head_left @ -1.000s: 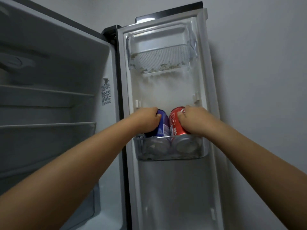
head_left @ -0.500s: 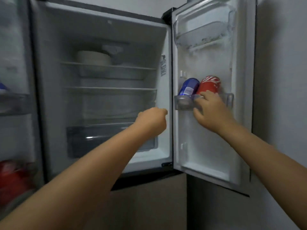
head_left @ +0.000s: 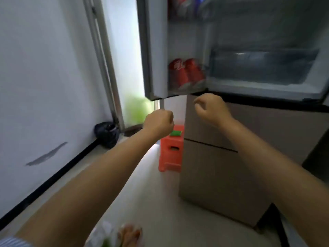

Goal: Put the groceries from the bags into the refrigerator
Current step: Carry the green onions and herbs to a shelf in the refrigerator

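The pale floor (head_left: 160, 202) carries a beige refrigerator (head_left: 213, 175) on the right, an orange plastic stool (head_left: 170, 152) just left of it, a crumpled black plastic bag (head_left: 106, 133) far left, and a blurred clear plastic bag (head_left: 105, 232) nearest.

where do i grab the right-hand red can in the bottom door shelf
Probably its upper side wall, coming from the open inner face of the door: the red can stands upright, and the door shelf rail hides its base.

Motion-blurred, daylit from window (head_left: 124, 50)
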Available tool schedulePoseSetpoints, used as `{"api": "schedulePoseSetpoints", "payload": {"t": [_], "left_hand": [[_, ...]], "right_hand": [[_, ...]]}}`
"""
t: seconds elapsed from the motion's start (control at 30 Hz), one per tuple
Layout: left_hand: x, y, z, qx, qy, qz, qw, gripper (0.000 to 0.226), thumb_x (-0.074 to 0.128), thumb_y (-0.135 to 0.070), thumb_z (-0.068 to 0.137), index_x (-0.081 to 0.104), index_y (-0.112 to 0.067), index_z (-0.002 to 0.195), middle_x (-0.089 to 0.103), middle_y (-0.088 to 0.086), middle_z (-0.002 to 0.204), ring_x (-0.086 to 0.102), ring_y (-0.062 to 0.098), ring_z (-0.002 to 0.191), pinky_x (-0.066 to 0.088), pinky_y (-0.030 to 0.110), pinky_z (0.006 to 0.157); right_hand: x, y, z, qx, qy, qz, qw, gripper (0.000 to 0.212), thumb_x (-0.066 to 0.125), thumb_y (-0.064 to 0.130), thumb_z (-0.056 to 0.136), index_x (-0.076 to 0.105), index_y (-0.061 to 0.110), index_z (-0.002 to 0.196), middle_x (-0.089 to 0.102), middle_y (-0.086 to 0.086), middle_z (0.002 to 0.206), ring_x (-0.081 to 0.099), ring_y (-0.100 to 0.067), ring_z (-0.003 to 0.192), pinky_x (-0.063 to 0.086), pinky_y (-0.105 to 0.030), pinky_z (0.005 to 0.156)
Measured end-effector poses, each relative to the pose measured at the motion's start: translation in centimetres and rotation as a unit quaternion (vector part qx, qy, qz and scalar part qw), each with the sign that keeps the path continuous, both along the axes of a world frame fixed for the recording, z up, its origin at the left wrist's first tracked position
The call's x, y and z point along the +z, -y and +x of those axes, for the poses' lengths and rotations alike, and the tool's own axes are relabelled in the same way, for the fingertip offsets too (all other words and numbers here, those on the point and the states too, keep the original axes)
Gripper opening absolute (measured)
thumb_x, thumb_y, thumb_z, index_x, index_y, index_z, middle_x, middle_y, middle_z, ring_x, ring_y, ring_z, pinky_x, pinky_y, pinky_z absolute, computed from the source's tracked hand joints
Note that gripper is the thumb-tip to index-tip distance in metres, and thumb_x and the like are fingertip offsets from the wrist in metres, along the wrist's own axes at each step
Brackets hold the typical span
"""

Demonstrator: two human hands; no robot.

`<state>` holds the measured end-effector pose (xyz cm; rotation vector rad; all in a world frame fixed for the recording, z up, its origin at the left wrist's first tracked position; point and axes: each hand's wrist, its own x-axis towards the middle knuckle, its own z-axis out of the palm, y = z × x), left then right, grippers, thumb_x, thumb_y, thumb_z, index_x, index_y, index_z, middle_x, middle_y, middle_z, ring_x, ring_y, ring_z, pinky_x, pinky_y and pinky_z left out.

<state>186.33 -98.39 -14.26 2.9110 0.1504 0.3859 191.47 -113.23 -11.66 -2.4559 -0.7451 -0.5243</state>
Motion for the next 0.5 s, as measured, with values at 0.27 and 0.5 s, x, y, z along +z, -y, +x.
{"api": "schedulePoseSetpoints", "payload": {"t": [0.27,0.5], "left_hand": [[-13.7,-19.8,-16.8,0.108,-0.127,-0.016,0.986,0.031,0.041,-0.013,0.093,0.062,-0.006,0.115,0.060,0.014,0.119,0.057,0.033,0.109,0.047,0.035,0.085],[-24.3,-28.9,-25.3,0.117,-0.271,-0.039,0.955,0.032,0.039,-0.012,0.094,0.061,-0.006,0.117,0.061,0.013,0.120,0.059,0.031,0.108,0.049,0.037,0.088]], "right_hand": [[-14.7,-20.0,-13.6,0.124,-0.159,-0.036,0.979,0.028,0.050,0.004,0.086,0.064,-0.001,0.109,0.065,-0.019,0.117,0.057,-0.032,0.110,0.041,-0.033,0.092],[-27.5,-26.9,-20.8,0.120,-0.343,-0.116,0.924,0.029,0.049,0.006,0.087,0.063,0.000,0.112,0.065,-0.018,0.118,0.060,-0.030,0.107,0.043,-0.032,0.092]]}}
